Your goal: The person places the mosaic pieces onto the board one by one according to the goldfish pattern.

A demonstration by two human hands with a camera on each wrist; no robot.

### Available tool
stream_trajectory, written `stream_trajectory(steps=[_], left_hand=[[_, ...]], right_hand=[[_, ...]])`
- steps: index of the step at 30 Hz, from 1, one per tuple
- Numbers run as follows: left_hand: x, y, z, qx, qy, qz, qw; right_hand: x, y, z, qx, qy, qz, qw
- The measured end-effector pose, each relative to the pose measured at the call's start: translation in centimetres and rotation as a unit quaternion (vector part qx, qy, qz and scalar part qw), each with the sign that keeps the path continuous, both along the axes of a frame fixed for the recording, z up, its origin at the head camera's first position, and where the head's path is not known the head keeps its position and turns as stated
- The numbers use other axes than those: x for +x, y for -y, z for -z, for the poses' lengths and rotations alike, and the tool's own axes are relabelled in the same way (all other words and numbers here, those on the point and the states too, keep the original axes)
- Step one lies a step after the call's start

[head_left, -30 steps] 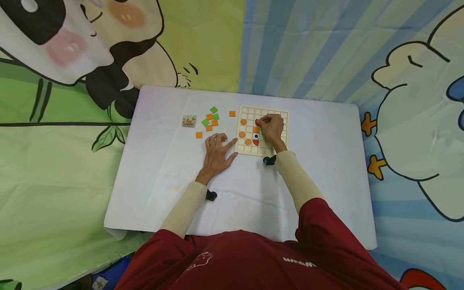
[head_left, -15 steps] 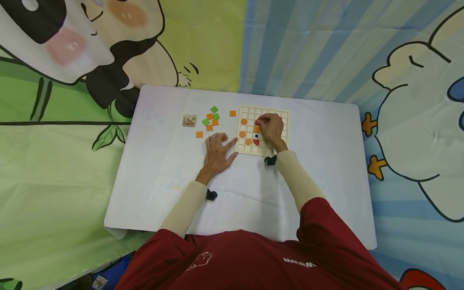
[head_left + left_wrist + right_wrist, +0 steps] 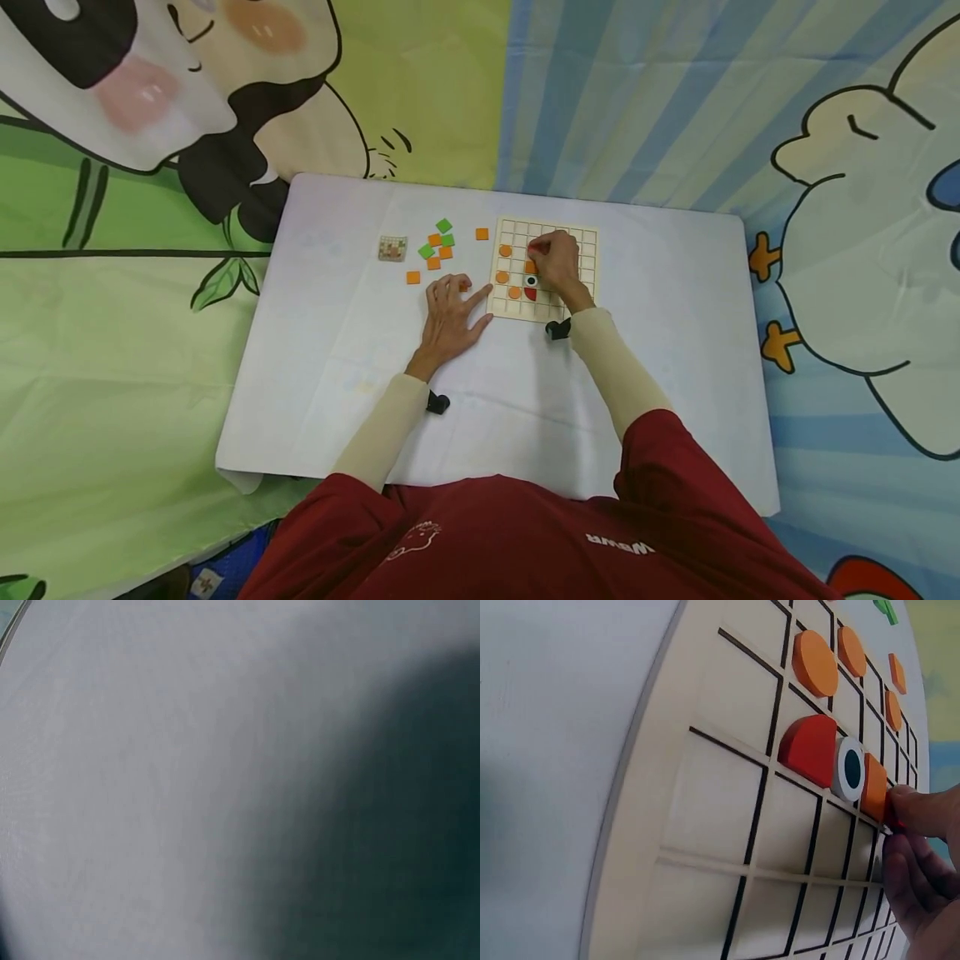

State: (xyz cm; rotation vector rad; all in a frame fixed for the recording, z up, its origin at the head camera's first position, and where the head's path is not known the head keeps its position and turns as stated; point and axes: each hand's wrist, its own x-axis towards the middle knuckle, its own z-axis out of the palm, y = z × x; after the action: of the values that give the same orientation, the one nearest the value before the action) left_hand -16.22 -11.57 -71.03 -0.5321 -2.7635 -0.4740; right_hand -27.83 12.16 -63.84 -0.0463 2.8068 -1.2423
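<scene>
My right hand (image 3: 558, 258) is over the gridded wooden board (image 3: 543, 312), pinching a small red piece (image 3: 893, 814) between thumb and fingers. In the right wrist view that piece sits at the end of a row, right beside an orange square (image 3: 874, 787). A white disc with a dark centre (image 3: 849, 769) and a red quarter-round piece (image 3: 810, 750) continue the row. Left of the board, my left hand (image 3: 447, 321) rests on the table with fingers spread. Its index fingertip is right at the board's edge, and an orange piece (image 3: 464, 287) shows by the other fingertips.
Several orange discs (image 3: 502, 277) sit on the board's left part. Loose orange squares (image 3: 413, 277) and green squares (image 3: 444, 226) lie left of the board on the white table (image 3: 322, 333). A small patterned card (image 3: 392, 248) is at the far left of them.
My right hand has shifted slightly left at the red piece, still holding it. My left hand stays where it was.
</scene>
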Motion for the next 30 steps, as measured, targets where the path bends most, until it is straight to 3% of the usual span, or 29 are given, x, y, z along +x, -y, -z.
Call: stream_trajectory(steps=[7,22,26,30], left_hand=[[0.0,0.1,0.0,0.004,-0.005,-0.002,1.0],[0.0,0.1,-0.1,0.007,-0.004,-0.004,1.0],[0.0,-0.1,-0.1,0.008,-0.003,-0.003,1.0],[0.1,-0.1,0.0,0.013,-0.002,0.0,0.9999]], right_hand=[[0.2,-0.3,0.2,-0.012,0.021,-0.004,0.9997],[1.2,-0.3,0.3,0.044,-0.015,-0.01,0.9989],[1.6,-0.5,0.6,0.056,-0.059,-0.033,0.9961],[2.1,-0.6,1.2,0.055,-0.108,-0.02,0.9925]])
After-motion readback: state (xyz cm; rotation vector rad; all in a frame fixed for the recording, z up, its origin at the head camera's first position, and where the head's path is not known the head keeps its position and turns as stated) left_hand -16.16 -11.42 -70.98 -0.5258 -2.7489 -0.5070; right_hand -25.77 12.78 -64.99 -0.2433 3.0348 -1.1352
